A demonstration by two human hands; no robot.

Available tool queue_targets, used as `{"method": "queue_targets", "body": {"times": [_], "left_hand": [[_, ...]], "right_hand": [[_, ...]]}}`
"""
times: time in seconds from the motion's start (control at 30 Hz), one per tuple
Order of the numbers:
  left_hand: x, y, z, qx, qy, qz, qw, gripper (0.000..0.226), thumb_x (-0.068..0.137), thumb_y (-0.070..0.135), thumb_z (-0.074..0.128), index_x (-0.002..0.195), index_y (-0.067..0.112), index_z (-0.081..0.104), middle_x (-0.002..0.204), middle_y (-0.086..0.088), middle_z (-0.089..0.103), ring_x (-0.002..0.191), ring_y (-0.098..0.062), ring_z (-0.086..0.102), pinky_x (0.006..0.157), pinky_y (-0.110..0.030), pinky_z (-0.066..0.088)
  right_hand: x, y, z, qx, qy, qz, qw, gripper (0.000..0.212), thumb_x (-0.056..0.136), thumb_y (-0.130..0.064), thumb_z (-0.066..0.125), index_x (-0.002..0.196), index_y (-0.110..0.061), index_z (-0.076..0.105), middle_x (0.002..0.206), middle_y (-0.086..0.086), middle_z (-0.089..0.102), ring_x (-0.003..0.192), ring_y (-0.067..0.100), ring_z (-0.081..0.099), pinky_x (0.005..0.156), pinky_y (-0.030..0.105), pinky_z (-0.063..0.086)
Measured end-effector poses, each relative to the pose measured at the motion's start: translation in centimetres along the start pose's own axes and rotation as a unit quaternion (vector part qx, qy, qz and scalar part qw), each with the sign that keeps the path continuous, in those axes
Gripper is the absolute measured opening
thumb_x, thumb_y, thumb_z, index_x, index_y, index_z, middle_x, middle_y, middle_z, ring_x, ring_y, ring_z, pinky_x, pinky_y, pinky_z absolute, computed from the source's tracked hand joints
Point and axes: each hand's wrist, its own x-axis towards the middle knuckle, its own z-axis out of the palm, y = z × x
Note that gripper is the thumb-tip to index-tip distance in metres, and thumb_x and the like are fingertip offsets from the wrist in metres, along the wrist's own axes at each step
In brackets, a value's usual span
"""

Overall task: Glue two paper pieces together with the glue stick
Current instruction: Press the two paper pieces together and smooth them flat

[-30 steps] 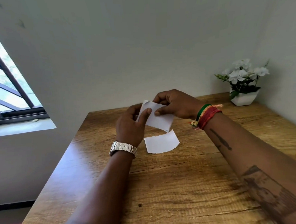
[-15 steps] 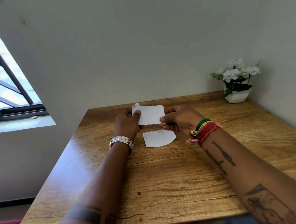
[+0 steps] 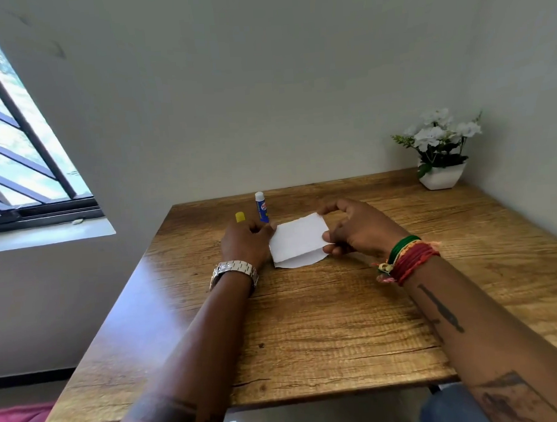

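Observation:
A white paper piece [image 3: 299, 238] lies over a second white paper piece [image 3: 301, 262], whose curved lower edge shows beneath it on the wooden table [image 3: 341, 320]. My left hand [image 3: 245, 243] pinches the upper piece at its left edge. At the right edge my right hand [image 3: 360, 230] holds it between thumb and fingertips. A blue glue stick [image 3: 261, 209] with a white tip stands upright just behind my left hand. Its yellow cap [image 3: 240, 216] sits beside it, partly hidden by my knuckles.
A white pot of white flowers [image 3: 440, 157] stands in the table's far right corner against the wall. A barred window [image 3: 16, 160] and its sill are off the table's left side. The near edge of the table runs under my forearms.
Both hands have brought the upper paper down from in the air onto the lower piece on the table. The glue stick and cap have come into sight behind my left hand.

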Motion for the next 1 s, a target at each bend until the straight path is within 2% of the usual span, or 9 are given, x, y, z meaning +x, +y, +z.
{"method": "queue_targets", "body": {"times": [0.13,0.23,0.33,0.43,0.53,0.7,0.83,0.9,1.0], "left_hand": [[-0.1,0.0,0.0,0.030,0.012,-0.006,0.999,0.021,0.088,0.039,0.074,0.098,0.021,0.079,0.093,0.004,0.073,0.082,-0.013,0.065,0.060,-0.026,0.042],[0.0,-0.2,0.1,0.046,0.006,0.005,0.999,0.020,0.087,0.040,0.075,0.097,0.023,0.078,0.090,0.007,0.072,0.080,-0.010,0.063,0.062,-0.026,0.044],[0.1,-0.3,0.3,0.055,0.003,0.004,0.998,0.018,0.087,0.042,0.074,0.093,0.025,0.078,0.087,0.007,0.072,0.082,-0.015,0.065,0.070,-0.030,0.051],[0.3,-0.3,0.3,0.035,-0.006,-0.013,0.999,0.015,0.086,0.042,0.075,0.079,0.030,0.073,0.082,0.008,0.072,0.076,-0.012,0.065,0.063,-0.027,0.050],[0.2,-0.3,0.5,0.035,-0.006,-0.012,0.999,0.017,0.086,0.041,0.076,0.076,0.028,0.074,0.079,0.007,0.072,0.070,-0.009,0.063,0.057,-0.024,0.044],[0.2,-0.1,0.7,0.040,-0.003,-0.019,0.999,0.022,0.086,0.041,0.075,0.079,0.021,0.077,0.078,0.005,0.072,0.071,-0.012,0.063,0.061,-0.027,0.049],[0.1,-0.3,0.3,0.042,-0.004,-0.022,0.999,0.023,0.085,0.041,0.075,0.070,0.024,0.075,0.075,0.009,0.072,0.071,-0.013,0.066,0.054,-0.023,0.041],[0.1,-0.4,0.1,0.050,-0.010,-0.023,0.998,0.023,0.085,0.042,0.075,0.073,0.023,0.076,0.077,0.006,0.073,0.073,-0.014,0.067,0.055,-0.023,0.041],[0.0,-0.3,0.1,0.084,-0.014,-0.017,0.996,0.022,0.086,0.042,0.075,0.080,0.022,0.077,0.083,0.006,0.073,0.078,-0.014,0.065,0.056,-0.023,0.040]], "right_hand": [[0.0,0.8,0.3,-0.092,0.028,-0.014,0.995,0.022,0.092,0.003,0.066,0.106,-0.013,0.070,0.080,0.013,0.075,0.061,0.014,0.072,0.058,0.025,0.059],[0.1,1.1,0.3,-0.133,0.028,-0.015,0.991,0.016,0.091,0.001,0.068,0.101,-0.012,0.073,0.083,0.011,0.076,0.064,0.013,0.073,0.065,0.026,0.061],[0.2,1.1,0.3,-0.113,0.027,-0.016,0.993,0.016,0.089,0.002,0.069,0.098,-0.010,0.073,0.082,0.013,0.076,0.064,0.016,0.071,0.068,0.032,0.062],[0.4,1.0,-0.2,-0.062,0.046,-0.020,0.997,0.017,0.086,0.003,0.070,0.096,-0.009,0.074,0.082,0.014,0.074,0.065,0.019,0.069,0.073,0.038,0.064],[0.5,1.1,-0.4,-0.046,0.055,-0.022,0.997,0.012,0.085,-0.002,0.075,0.094,-0.009,0.075,0.082,0.011,0.074,0.067,0.021,0.069,0.078,0.045,0.064],[0.6,1.2,-0.1,-0.080,0.073,-0.021,0.994,0.018,0.081,-0.004,0.081,0.093,-0.015,0.075,0.092,0.007,0.076,0.075,0.020,0.073,0.077,0.040,0.064],[0.8,1.4,-0.2,-0.106,0.093,-0.040,0.989,0.017,0.081,-0.005,0.081,0.093,-0.017,0.076,0.093,0.005,0.076,0.085,0.022,0.073,0.077,0.039,0.063],[0.8,1.5,0.0,-0.115,0.088,-0.040,0.989,0.017,0.081,-0.006,0.081,0.091,-0.019,0.076,0.092,0.003,0.075,0.083,0.020,0.073,0.074,0.035,0.062],[0.9,1.7,0.2,-0.139,0.083,-0.039,0.986,0.016,0.082,-0.007,0.081,0.090,-0.020,0.077,0.092,0.000,0.074,0.083,0.018,0.072,0.078,0.036,0.062]]}}
